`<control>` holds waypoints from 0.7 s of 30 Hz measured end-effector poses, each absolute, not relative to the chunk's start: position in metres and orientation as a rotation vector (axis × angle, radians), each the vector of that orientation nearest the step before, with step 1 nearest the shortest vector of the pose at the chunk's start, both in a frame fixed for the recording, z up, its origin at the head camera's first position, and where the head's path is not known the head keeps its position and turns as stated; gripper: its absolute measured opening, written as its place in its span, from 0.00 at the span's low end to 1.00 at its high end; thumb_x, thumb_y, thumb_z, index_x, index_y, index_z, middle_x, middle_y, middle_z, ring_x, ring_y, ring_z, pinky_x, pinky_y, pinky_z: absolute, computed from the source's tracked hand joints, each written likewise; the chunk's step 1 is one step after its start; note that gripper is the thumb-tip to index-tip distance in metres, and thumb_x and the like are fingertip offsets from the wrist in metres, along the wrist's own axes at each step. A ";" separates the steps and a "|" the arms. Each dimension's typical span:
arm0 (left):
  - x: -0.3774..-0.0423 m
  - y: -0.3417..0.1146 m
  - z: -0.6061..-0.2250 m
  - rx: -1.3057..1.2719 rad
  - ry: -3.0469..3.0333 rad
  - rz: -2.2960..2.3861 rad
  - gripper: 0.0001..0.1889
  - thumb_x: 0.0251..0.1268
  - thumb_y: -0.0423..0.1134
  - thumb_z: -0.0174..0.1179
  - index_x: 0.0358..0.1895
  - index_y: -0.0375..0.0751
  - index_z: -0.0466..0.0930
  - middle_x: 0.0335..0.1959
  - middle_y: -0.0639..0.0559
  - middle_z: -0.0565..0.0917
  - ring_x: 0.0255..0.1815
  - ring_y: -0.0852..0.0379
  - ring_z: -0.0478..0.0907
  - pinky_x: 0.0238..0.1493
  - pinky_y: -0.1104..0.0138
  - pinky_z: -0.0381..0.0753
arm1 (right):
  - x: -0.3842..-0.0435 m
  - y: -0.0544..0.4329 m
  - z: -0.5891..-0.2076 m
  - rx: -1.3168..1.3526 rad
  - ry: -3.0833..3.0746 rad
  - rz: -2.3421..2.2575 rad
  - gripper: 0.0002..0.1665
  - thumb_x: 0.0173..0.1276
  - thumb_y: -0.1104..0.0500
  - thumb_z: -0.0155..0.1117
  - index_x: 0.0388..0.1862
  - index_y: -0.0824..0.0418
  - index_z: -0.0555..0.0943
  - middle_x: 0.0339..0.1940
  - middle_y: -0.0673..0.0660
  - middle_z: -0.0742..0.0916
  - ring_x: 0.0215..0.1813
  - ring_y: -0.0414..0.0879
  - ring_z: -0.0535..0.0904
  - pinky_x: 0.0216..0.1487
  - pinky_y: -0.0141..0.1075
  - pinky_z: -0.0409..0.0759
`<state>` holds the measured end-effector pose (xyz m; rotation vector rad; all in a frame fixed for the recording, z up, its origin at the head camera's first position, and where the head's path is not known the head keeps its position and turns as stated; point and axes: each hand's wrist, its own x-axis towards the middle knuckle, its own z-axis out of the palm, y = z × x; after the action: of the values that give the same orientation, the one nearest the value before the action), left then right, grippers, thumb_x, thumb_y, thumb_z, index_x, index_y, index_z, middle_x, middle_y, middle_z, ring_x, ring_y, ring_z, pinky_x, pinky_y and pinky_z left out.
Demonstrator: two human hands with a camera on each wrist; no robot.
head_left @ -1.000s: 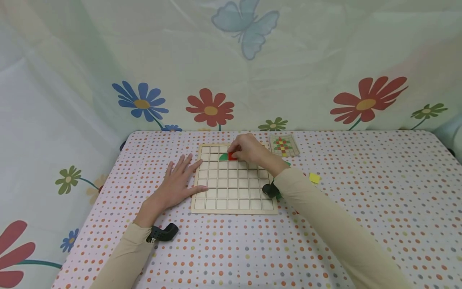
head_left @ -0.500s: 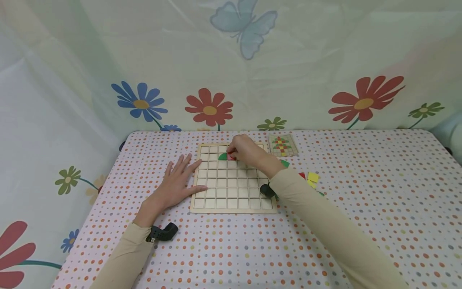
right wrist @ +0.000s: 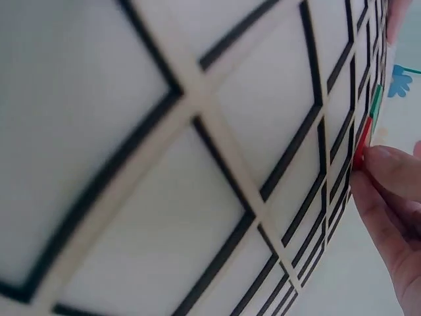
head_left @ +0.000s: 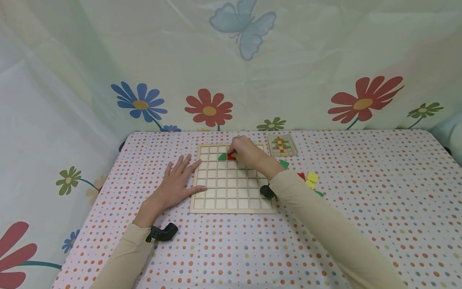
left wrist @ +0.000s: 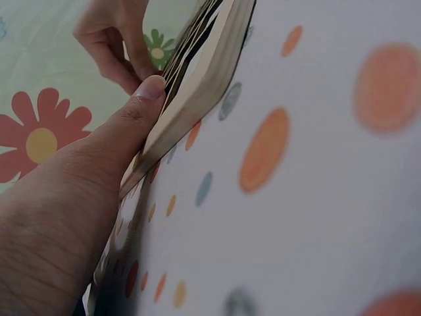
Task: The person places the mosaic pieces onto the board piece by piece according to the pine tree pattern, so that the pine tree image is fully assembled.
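Seating a red piece (head_left: 230,157) in the gridded wooden board (head_left: 232,193) seems to be the step being carried out. The piece is being pinched between thumb and fingers of the right hand (head_left: 245,151), the grip being narrow, over the second row from the far edge, just right of a green piece (head_left: 222,157) with one curved side. The board is being touched along its left edge by the left hand (head_left: 175,188), whose fingers are being spread wide with nothing held; in the left wrist view its thumb is being rested on the rim, so the board is apparently being steadied. A light press followed by a release of the pinch is probably being called for, with the green neighbour being left undisturbed. As for direction, the red piece is being partly covered by the fingers, so its full outline cannot be told; its visible edges are being lined up roughly with the grid, no long axis is being shown, and in the right wrist view it is being seen nearly edge-on, in line with the green one. The green piece's rounded side is being turned toward the far left. A pattern card (head_left: 282,145) is being displayed beyond the right hand, and yellow pieces (head_left: 312,177) are being left loose on the table (head_left: 361,180).
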<state>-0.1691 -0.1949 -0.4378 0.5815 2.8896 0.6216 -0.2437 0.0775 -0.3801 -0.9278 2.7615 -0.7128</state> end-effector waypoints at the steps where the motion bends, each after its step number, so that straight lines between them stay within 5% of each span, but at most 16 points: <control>1: -0.169 -0.195 -0.438 0.582 2.890 0.619 0.49 0.68 0.66 0.63 0.86 0.52 0.53 0.87 0.41 0.45 0.87 0.41 0.34 0.81 0.38 0.29 | -0.243 0.079 -0.380 -0.913 2.746 -0.744 0.12 0.74 0.75 0.63 0.50 0.72 0.89 0.50 0.67 0.90 0.57 0.59 0.86 0.56 0.44 0.86; 14: -0.170 -0.194 -0.440 0.599 2.896 0.605 0.49 0.69 0.66 0.63 0.86 0.52 0.52 0.87 0.42 0.44 0.87 0.41 0.33 0.81 0.38 0.28 | -0.205 0.139 -0.372 -0.814 2.607 -0.991 0.16 0.77 0.67 0.64 0.60 0.70 0.85 0.60 0.65 0.87 0.62 0.59 0.84 0.62 0.49 0.84; 21: -0.170 -0.194 -0.441 0.605 2.899 0.600 0.50 0.68 0.65 0.64 0.86 0.52 0.52 0.87 0.41 0.45 0.87 0.40 0.34 0.81 0.38 0.29 | -0.166 0.172 -0.362 -0.989 2.629 -0.801 0.14 0.70 0.67 0.73 0.54 0.65 0.89 0.52 0.58 0.89 0.52 0.52 0.84 0.52 0.48 0.85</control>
<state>-0.1697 -0.1945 -0.4405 0.6054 2.8989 0.6005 -0.1663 0.1718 -0.3615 -0.9893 2.6294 -0.8011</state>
